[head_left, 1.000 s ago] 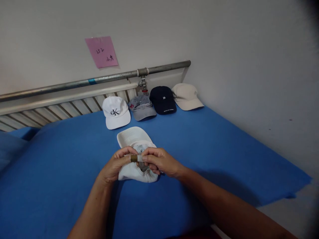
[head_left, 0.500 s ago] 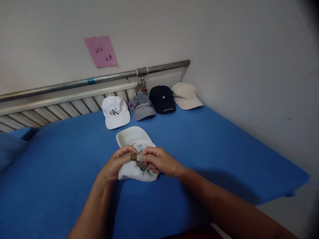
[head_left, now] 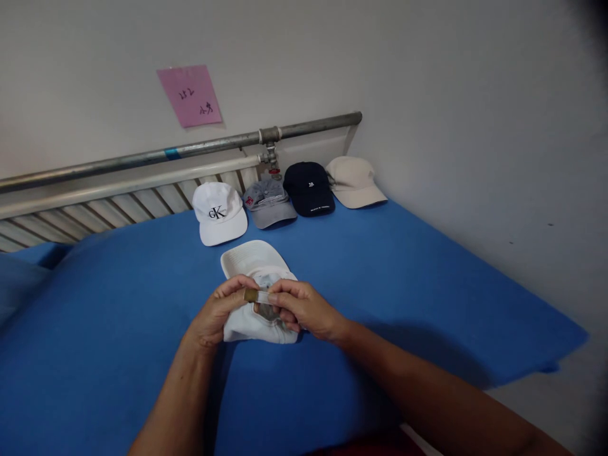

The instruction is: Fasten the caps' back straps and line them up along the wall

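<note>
A white cap (head_left: 254, 263) lies upside down on the blue sheet (head_left: 403, 272), brim pointing away from me. Both my hands pinch its back strap, which carries a small brass buckle (head_left: 251, 295). My left hand (head_left: 216, 310) grips the strap at the buckle with thumb and forefinger. My right hand (head_left: 301, 307) is closed on the strap's other end, right beside the buckle.
Several caps stand in a row against the back: a white one with a black logo (head_left: 218, 212), a grey one (head_left: 268, 202), a navy one (head_left: 308, 188), a beige one (head_left: 354, 182). A metal pipe (head_left: 190, 152) and radiator run behind. A pink note (head_left: 189, 95) hangs on the wall.
My hands have shifted the buckle slightly left along the strap; the view has tilted a little. The grip stays the same.
</note>
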Motion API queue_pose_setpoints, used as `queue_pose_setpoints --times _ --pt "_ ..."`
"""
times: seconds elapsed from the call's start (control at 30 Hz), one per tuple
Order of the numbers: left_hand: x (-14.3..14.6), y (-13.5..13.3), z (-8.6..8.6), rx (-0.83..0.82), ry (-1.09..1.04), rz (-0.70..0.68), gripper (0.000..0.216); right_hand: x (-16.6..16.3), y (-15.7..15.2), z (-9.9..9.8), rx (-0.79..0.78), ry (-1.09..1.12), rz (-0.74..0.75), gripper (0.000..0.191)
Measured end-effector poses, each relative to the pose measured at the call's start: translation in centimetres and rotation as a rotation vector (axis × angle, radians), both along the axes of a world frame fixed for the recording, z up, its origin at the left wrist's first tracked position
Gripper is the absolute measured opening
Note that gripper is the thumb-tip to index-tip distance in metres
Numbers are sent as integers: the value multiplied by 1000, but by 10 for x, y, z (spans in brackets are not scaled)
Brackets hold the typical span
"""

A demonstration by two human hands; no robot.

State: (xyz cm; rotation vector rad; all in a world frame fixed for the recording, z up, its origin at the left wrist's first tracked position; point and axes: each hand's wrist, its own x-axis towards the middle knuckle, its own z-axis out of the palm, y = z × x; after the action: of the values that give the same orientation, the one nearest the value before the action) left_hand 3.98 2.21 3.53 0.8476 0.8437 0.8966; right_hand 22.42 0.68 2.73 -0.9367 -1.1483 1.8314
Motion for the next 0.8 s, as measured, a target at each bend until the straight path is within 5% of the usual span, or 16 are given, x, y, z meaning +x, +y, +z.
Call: queue_pose_setpoints --times 0.47,0.8 --pt "2 -1 2 -9 -2 -1 26 -3 -2 -2 -176 194 11 27" --pt "0 0 0 -18 48 5 21 -5 -4 1 -104 92 -57 20"
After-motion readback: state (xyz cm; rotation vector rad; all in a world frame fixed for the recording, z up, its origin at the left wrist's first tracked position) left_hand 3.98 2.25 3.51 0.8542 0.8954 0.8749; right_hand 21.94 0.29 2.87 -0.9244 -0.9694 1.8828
